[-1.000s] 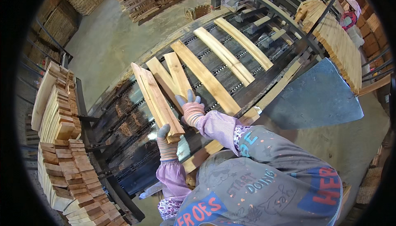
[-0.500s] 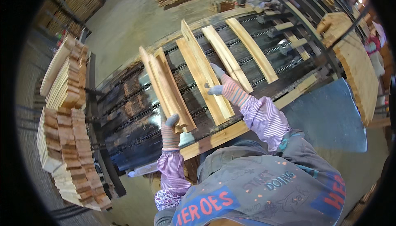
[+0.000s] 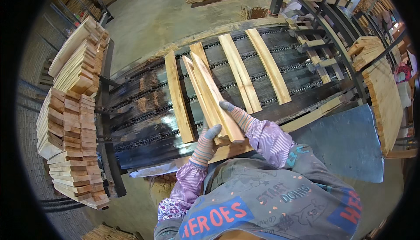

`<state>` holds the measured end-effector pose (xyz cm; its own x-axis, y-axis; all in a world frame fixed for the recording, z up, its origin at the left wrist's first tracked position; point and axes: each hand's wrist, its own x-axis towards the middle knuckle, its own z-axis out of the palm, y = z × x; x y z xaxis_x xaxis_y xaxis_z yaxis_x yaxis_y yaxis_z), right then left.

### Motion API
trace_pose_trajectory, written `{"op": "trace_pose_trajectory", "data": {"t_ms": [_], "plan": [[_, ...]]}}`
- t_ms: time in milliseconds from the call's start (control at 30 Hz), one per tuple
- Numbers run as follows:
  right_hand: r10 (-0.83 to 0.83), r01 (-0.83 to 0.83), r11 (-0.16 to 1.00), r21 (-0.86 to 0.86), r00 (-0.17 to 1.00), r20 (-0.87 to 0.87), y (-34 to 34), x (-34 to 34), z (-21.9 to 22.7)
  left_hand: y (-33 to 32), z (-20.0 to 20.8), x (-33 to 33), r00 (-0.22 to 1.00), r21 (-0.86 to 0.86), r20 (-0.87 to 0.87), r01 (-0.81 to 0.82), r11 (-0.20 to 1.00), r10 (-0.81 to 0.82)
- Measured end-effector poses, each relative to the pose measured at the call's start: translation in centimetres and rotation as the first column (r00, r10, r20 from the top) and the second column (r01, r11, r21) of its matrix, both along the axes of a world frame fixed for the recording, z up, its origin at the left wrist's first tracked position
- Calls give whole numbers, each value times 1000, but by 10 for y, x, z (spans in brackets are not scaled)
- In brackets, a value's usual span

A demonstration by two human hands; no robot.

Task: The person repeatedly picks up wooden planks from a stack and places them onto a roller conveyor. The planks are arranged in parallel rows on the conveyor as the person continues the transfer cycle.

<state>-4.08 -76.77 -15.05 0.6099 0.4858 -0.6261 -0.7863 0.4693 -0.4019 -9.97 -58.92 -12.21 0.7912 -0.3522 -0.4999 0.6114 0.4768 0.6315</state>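
The fingers of both gloved hands are closed on a bundle of boards [image 3: 209, 100], pale narrow lengths of wood gathered side by side. The left hand [image 3: 204, 146] grips the near end from the left, thumb on top; the right hand [image 3: 240, 116] holds the right side slightly farther up, its thumb along the outer board. Fingers underneath are hidden. The left hand is nearer the bundle's end.

From the fingers, the bundle stretches away from the person, its long axis leaning a little left toward the far edge of the chain conveyor [image 3: 142, 148]. Its near end sits by the conveyor's near edge, around the middle; its far end stops short of the far edge, where it partly covers another board [image 3: 199, 49].

Just to the left, apart from the bundle, a single board [image 3: 178, 98] lies almost parallel. To the right, one pale board [image 3: 240, 71] and then a slightly curved board [image 3: 268, 67] lie across the chains, their far ends near the far edge. Beyond the conveyor's left edge stands a tall stack of cut wood [image 3: 72, 128].
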Motion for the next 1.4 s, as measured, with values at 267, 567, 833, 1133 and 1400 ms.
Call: {"op": "trace_pose_trajectory", "data": {"t_ms": [267, 567, 833, 1133, 1400], "plan": [[129, 337, 795, -504, 719, 683, -73, 50, -3, 85, -48, 37, 924, 966, 183, -232, -111, -337], [361, 22, -311, -950, 928, -97, -189, 90, 4, 188, -118, 27, 855, 860, 479, -410, 304, -200], [121, 176, 345, -922, 966, 230, -208, 94, -44, 99, -82, 23, 815, 818, 558, -510, 266, -155], [300, -226, 56, -973, 933, -199, -110, 100, -21, 63, -80, 1, 934, 964, -87, -9, -267, -348], [478, -179, -354, -918, 809, -342, -58, 81, 13, 43, -75, 9, 880, 673, 475, -375, 637, 17]]}}
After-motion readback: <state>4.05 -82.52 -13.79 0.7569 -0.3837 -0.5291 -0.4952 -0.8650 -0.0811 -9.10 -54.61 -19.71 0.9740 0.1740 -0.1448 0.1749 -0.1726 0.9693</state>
